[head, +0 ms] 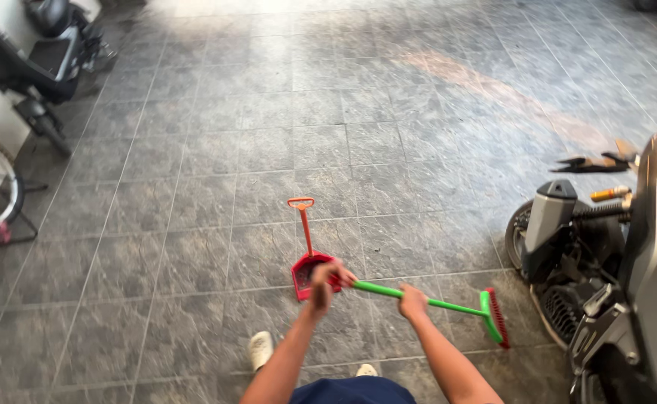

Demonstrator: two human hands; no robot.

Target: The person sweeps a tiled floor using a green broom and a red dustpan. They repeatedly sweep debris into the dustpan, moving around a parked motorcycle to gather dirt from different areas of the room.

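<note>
From the head view we see our left hand [322,278] and right hand [413,301] with fingers wrapped around the green broom [448,304]; its red bristles lie beyond the right fingers; a red dustpan [306,269] stands just behind the left fingers.

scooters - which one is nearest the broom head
The grey scooter at right; the broom head lies beside its rear wheel. The black one stands far off, top left.

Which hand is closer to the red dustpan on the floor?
Left. The left hand grips the green broom handle right at the red dustpan; the right hand holds the handle farther toward the broom head.
</note>
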